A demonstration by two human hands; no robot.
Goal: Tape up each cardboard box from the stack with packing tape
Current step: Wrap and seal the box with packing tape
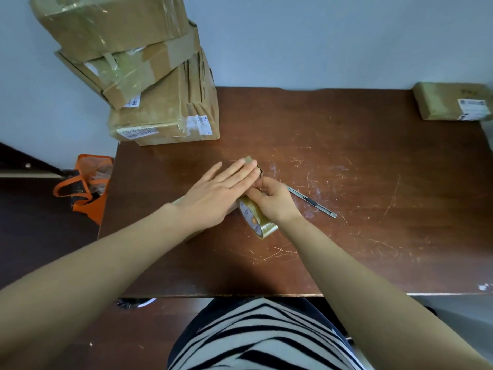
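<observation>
Striped top (253, 337) nearest. Mid-tabletop (373, 182), the left hand (213, 193) presses flat, fingers straight, on a small brown box (250, 160), mostly hidden. The right hand (274, 201) pinches glossy tan tape (260, 222) beside it.

A single wide-angle view from the person's head, at the near edge of the bench (373, 196), faces forward and steeply down. It sits close above the bench, taking in its whole depth to the wall (320, 36) behind its far edge.
</observation>
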